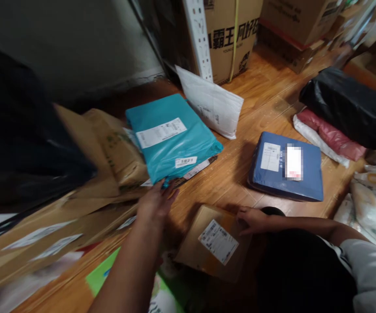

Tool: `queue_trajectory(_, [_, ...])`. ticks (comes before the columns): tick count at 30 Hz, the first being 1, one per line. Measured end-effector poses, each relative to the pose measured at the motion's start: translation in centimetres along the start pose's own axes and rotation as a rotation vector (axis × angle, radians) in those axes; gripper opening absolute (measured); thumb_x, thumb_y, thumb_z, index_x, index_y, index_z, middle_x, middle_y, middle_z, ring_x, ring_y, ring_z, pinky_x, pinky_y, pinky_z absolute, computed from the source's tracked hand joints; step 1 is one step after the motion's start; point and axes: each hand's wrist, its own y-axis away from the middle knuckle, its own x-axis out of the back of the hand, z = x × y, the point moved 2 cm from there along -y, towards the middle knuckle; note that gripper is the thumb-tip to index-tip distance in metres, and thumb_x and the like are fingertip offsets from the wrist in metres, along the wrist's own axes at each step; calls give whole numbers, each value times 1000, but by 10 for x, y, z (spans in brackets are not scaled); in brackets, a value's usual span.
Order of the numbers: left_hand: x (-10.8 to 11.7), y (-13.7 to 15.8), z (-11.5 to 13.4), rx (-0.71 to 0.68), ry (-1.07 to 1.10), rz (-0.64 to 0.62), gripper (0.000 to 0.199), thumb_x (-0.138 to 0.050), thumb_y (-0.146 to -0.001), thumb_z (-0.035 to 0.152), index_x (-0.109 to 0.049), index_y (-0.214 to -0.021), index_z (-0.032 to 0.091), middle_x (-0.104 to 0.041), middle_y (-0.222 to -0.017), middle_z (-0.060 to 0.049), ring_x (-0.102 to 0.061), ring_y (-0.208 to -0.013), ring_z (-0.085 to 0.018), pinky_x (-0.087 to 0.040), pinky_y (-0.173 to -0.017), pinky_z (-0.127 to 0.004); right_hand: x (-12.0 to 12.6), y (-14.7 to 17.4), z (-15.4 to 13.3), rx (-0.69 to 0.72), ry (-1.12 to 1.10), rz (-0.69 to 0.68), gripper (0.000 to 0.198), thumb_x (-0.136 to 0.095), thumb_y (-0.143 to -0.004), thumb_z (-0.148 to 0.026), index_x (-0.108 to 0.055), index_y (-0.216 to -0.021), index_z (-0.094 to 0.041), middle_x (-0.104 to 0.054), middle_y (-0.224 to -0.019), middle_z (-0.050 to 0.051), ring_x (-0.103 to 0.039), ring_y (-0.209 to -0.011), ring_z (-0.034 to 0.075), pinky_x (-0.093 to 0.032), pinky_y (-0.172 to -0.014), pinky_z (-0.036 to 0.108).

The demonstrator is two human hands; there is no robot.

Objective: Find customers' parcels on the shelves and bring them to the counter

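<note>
The person's left hand (157, 199) reaches forward to the near corner of a teal bag (175, 111) and pinches a bit of it between thumb and fingers, the other fingers loosely spread. The teal bag lies on the wooden floor (236, 174), ahead of the person, with a long white label (162, 132) across its top and a small sticker (186, 162) reading 1021 near its front edge. A dark, labelled edge of another package (199, 170) shows from under it.

The right hand (252, 220), fingers bent, touches the far right corner of a brown box (194, 230); whether it grips the box cannot be told. That box sits on the floor close to the person, a white label on its upper face.

Just behind the teal bag, a white envelope (212, 102) leans at a tilt by a metal post (199, 39). To the right, well apart from the teal bag, lies a blue box (310, 169) with a label. Beyond it, a black parcel (347, 106) rests on a red packet (325, 128). Brown parcels (118, 150) stand left of the teal bag, and a green packet (105, 271) lies under the left forearm.
</note>
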Motion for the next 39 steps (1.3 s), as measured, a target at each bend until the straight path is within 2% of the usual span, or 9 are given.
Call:
queue_trajectory(6, [-5,0,-2,79,-27,-11,29,-42,-98,6,-49,-73,18,-57,-75,5,-56,-64,-7,-46,-70,-21,-3,-4,8,35,25,51,42,-90,-67,-40,-60,-90,-22,-58,-97,3,-57,-81,20,-47,-64,29])
queue_trajectory(15, [-6,-8,-12,85,-42,-28,31,-42,-98,5,-51,-72,19,-58,-71,5,-56,-60,-9,-45,-58,-21,-4,-7,10,72,22,68,44,-91,-64,-39,-60,-88,-20,-55,-93,1,-51,-74,16,-41,-58,25])
queue_trajectory(20, [-6,0,-9,116,-15,-11,31,-40,-97,5,-50,-71,20,-59,-72,2,-56,-59,-10,-45,-57,-21,-3,-4,8,60,3,66,42,-91,-65,-37,-60,-88,-20,-55,-93,1,-52,-76,17,-42,-61,25])
queue_trajectory(26, [0,9,4,95,65,-10,30,-42,-97,11,-53,-70,19,-61,-72,1,-61,-68,-10,-48,-61,-21,-6,6,7,64,-57,87,37,-90,-68,-29,-60,-89,-20,-56,-94,2,-54,-77,18,-44,-64,28])
queue_trajectory(30, [2,11,11,112,76,9,29,-43,-96,11,-53,-70,19,-62,-70,1,-60,-67,-11,-48,-59,-21,-7,4,8,70,-64,73,39,-90,-67,-32,-58,-85,-21,-57,-92,2,-56,-78,20,-46,-64,30])
queue_trajectory(39, [-2,5,-4,153,39,15,32,-36,-98,9,-49,-71,21,-61,-70,2,-58,-61,-10,-46,-57,-22,0,2,7,114,27,92,38,-87,-70,-41,-59,-84,-21,-61,-92,3,-59,-77,20,-48,-60,28])
